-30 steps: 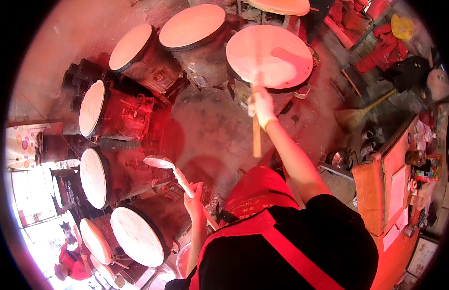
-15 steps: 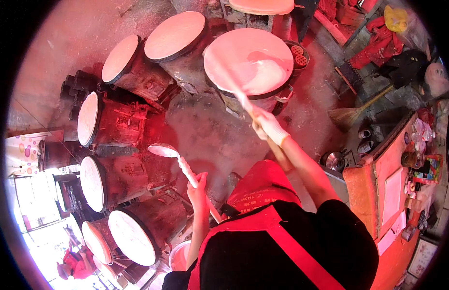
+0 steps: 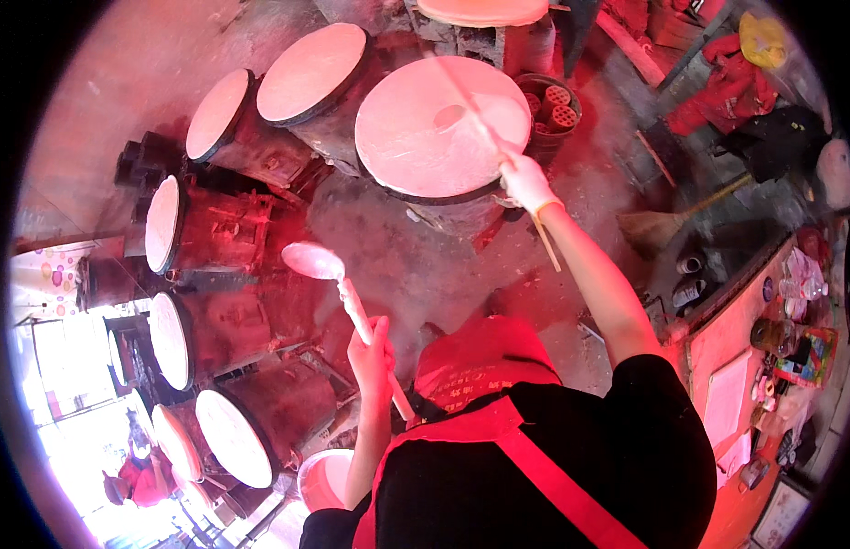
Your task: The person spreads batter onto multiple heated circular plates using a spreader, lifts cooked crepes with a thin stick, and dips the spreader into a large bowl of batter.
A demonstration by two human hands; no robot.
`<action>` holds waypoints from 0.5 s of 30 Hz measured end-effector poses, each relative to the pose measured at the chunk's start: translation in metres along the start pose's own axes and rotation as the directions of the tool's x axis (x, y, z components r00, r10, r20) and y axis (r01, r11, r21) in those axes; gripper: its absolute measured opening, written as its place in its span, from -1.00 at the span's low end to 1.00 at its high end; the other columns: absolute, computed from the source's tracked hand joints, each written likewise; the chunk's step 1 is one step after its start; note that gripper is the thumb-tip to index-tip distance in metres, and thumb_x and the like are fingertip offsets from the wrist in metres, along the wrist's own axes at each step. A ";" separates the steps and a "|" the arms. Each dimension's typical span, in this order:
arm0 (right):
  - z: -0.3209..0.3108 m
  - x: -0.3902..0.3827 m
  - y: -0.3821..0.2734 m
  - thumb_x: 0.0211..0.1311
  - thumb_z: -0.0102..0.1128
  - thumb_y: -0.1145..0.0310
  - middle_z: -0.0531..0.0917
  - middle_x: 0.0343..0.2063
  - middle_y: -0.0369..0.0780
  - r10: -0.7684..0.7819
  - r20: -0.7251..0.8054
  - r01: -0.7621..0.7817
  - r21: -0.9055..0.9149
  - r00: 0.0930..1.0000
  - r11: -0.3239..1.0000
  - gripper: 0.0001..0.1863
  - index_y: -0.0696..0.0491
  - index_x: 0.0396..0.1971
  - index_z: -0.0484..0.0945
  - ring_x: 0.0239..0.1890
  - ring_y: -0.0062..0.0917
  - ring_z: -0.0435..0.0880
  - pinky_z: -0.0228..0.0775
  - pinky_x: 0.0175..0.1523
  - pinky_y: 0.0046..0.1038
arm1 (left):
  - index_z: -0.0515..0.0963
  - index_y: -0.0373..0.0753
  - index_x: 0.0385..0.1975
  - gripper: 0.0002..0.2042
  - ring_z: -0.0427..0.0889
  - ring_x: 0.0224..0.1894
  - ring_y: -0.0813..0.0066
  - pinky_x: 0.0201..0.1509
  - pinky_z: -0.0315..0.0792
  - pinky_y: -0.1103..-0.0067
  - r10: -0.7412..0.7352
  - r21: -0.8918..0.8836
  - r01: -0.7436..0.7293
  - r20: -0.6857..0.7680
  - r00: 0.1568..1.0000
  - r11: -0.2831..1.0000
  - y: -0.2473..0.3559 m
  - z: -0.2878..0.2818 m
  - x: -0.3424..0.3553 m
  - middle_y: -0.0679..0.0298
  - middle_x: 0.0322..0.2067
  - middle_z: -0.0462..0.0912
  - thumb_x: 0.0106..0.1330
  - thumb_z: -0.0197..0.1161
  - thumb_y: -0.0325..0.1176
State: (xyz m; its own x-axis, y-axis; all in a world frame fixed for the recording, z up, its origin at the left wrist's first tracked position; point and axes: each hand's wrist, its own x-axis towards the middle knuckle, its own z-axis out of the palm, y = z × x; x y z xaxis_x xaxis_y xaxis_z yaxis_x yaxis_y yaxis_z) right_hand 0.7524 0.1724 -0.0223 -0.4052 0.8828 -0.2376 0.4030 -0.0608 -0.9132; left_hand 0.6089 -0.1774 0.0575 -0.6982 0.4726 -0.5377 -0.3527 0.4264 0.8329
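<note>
My right hand (image 3: 527, 180), in a pale glove, is closed round a long wooden stick (image 3: 545, 240) at the near right edge of a round griddle (image 3: 423, 198). The stick's far part is blurred and reaches across the pale batter (image 3: 406, 137), which covers most of the griddle top. A small darker patch shows in the batter. In front of my body, my left hand (image 3: 371, 352) grips the handle of a ladle (image 3: 313, 261), its whitish bowl held up over the floor. The ladle is apart from any griddle.
Several round griddles on drum stoves, such as this one (image 3: 312, 73), curve round my left side. A batter bucket (image 3: 304, 485) stands by my left arm. Coal briquettes (image 3: 558, 105), a broom (image 3: 653, 229) and a cluttered counter (image 3: 727, 348) lie rightward. Another person (image 3: 146, 480) is far lower left.
My right hand has moved away from me with the stick, which has swung over the griddle's far right part. Batter now covers more of the griddle. The left hand holds the ladle nearly still.
</note>
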 end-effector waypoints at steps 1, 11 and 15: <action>0.002 -0.004 0.003 0.34 -0.08 0.15 0.59 -0.38 -0.14 -0.065 0.050 0.067 -0.038 0.997 0.997 -0.58 -0.06 0.14 0.42 -0.38 -0.45 0.57 0.37 -0.23 -0.40 | 0.46 -0.30 -0.12 -0.76 0.21 -0.74 0.78 -0.69 0.06 0.77 0.013 -0.060 -0.011 0.025 1.000 0.998 0.006 0.002 -0.002 0.46 -0.69 0.31 0.35 0.13 -0.28; 0.057 -0.067 0.000 0.31 0.06 0.34 0.26 -0.74 -0.50 0.178 -0.065 -0.112 0.564 0.982 0.819 -0.56 -0.24 0.19 0.40 -0.82 -0.78 0.16 0.07 -0.74 -0.59 | 0.35 -0.25 -0.10 -0.81 0.32 -0.56 0.69 -0.55 0.22 0.69 -0.051 -0.271 0.076 0.098 0.994 0.960 0.027 -0.005 0.018 0.33 -0.38 0.40 0.37 0.06 -0.37; 0.038 -0.061 -0.020 0.33 0.02 0.27 0.23 -0.79 -0.49 0.136 0.117 -0.178 0.530 0.984 0.829 -0.59 -0.14 0.18 0.41 -0.88 -0.79 0.09 -0.03 -0.80 -0.65 | 0.33 -0.26 -0.15 -0.83 0.27 -0.61 0.70 -0.59 0.19 0.71 -0.052 -0.251 0.121 0.268 0.962 0.960 0.033 -0.014 0.030 0.34 -0.45 0.37 0.37 0.06 -0.35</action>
State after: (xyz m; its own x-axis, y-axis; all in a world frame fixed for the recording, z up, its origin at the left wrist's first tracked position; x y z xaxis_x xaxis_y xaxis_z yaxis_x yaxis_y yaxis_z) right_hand 0.7381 0.1022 -0.0024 -0.4401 0.8055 -0.3967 -0.0285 -0.4541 -0.8905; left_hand 0.5673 -0.1597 0.0709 -0.4869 0.6391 -0.5954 -0.5796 0.2736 0.7676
